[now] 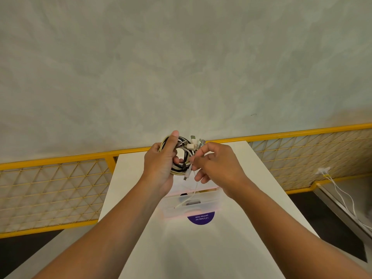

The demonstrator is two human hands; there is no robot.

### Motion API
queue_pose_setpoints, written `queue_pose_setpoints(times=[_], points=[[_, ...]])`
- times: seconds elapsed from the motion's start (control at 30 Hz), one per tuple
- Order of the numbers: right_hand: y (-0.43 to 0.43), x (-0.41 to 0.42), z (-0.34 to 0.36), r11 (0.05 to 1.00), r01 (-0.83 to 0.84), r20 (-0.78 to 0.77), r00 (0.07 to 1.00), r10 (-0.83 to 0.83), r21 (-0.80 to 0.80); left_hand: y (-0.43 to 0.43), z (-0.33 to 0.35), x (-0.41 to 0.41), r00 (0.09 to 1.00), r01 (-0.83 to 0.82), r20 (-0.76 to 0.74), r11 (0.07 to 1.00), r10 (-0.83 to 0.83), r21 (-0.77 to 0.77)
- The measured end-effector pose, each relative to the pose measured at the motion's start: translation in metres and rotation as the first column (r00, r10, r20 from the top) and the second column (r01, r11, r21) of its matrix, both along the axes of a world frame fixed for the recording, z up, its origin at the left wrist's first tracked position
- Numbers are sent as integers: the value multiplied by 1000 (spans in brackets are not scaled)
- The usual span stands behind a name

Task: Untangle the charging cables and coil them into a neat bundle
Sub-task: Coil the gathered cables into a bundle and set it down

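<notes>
Backdrop: mottled grey-green wall (181, 57) fills most of the head view, with a yellow mesh railing (54, 186) running along its foot and a white table (231, 228) below the hands.

Hard to make out: pretty blurry around the hands, so I can't count how many cables are in there or tell the plug types apart. A clear plastic box (191, 206) sits on the table under the grip, its contents just a dark smudge. Purple round sticker (201, 217) is half tucked under the box, text upside down.

Cable look: coiled cables (182, 156) are a mix of white, black and yellowish strands wound into one roundish ring.

Left hand (161, 164): closed around the ring's left side, thumb pressed up over the top, fingers poking through the middle.

Right hand (217, 164): fingertips pinched together on a white strand at the ring's right edge.

Which way it points: ring stands roughly upright, facing the camera, held in the air above the box. A few plug ends (196, 142) stick up just above the right-hand pinch. One white tail (192, 195) hangs straight down from the pinch into the box.

Off to the side: white cord (340, 196) far right of the grip, running off the frame edge.
</notes>
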State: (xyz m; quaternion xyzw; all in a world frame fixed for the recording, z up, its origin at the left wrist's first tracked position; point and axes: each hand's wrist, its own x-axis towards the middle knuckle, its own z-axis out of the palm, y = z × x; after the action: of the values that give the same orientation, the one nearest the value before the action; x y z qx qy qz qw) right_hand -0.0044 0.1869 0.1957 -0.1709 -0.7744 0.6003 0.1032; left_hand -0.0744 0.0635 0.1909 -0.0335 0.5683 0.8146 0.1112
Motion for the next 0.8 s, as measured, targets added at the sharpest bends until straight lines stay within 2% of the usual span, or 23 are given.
queue_pose_setpoints(times=[0.17,0.27,0.33,0.4,0.47,0.57,0.67,0.8], points=[[13,2,6,987,6,-8,1000,-5,159,-9,-1,-6,998,60,13,998,-60,-17],[23,0,8,972,118,-137,986,-91,202,-14,1,-5,989,146,33,981,-143,-126],[28,-3,10,970,136,-201,975,-95,200,-16,3,0,977,211,70,956,-201,-204],[29,-5,13,982,12,-175,984,22,191,-16,6,6,963,270,89,932,-256,-242],[28,-6,15,967,-176,-75,978,193,186,-14,8,11,945,327,75,900,-319,-289],[22,-4,15,912,-381,49,924,378,151,-8,11,16,922,377,58,856,-382,-353],[21,-1,14,879,-471,37,882,470,76,-7,14,18,911,399,61,832,-408,-386],[23,1,13,888,-460,-24,887,460,28,-12,12,14,896,431,56,834,-440,-345]])
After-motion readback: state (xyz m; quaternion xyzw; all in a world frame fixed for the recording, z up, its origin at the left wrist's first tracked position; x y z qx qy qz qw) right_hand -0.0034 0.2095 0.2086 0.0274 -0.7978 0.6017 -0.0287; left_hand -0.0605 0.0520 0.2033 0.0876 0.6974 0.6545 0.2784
